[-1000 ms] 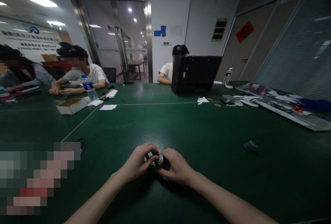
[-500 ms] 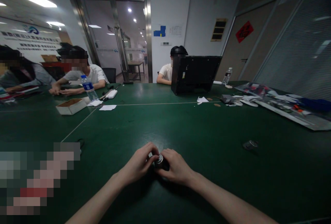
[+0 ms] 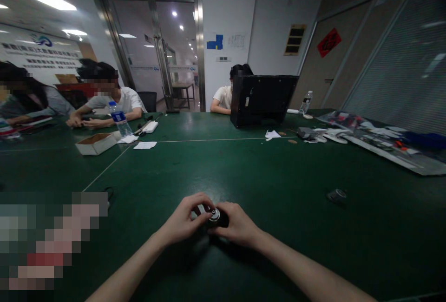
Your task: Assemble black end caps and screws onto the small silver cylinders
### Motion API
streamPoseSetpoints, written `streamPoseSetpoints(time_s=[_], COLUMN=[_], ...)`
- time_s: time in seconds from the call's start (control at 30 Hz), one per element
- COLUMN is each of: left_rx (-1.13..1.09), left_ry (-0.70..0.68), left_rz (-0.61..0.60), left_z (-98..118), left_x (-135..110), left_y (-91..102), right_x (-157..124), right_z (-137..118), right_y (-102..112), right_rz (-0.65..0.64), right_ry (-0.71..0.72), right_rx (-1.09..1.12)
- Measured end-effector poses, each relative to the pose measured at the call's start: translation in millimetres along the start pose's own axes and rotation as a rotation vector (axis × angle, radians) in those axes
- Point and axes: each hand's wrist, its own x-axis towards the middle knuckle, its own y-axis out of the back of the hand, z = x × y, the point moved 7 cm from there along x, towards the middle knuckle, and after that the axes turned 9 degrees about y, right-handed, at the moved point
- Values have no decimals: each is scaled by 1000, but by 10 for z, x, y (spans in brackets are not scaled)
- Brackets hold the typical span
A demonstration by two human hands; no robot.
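Note:
Just in front of me is a small dark cylinder [image 3: 215, 217] with a shiny silver end and a small dark centre; its exact kind is unclear. My right hand [image 3: 239, 224] is closed round its right side, the thumb along the near side and the fingers over the far side. From the left, my left hand [image 3: 190, 217] brings its thumb and fingertips together in a pinch at the silver end. What lies between those fingertips is too small to make out. Farther right, another small dark cylindrical part [image 3: 337, 195] lies on the green table [image 3: 278, 172].
A white open box [image 3: 96, 144], a water bottle [image 3: 120, 119] and paper lie at the far left. Opposite stands a black monitor [image 3: 266, 100]. A cluttered board [image 3: 386, 148] occupies the right side. Several people sit round the table. A blurred patch covers the lower left.
My left fingertips have shifted slightly at the cylinder's top, and more of its silver end shows. The right hand keeps its hold with hardly any movement.

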Motion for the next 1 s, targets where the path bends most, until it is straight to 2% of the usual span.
streamPoseSetpoints(time_s=[0.23, 0.4, 0.7, 0.87, 1.0], left_rx=[-86, -146, -184, -144, -51], left_ry=[122, 169, 216, 226, 235], left_rz=[-15, -44, -147, -134, -149], left_z=[-143, -190, -217, -218, -205], left_x=[38, 44, 35, 49, 46], left_y=[-33, -59, -164, -151, -157], right_x=[-21, -29, -8, 3, 2], right_z=[17, 55, -46, -109, -177], right_y=[-10, -19, 34, 102, 252], right_rz=[-10, -6, 73, -11, 4], right_ry=[-110, -108, 31, 95, 131], right_rx=[201, 244, 46, 75, 110])
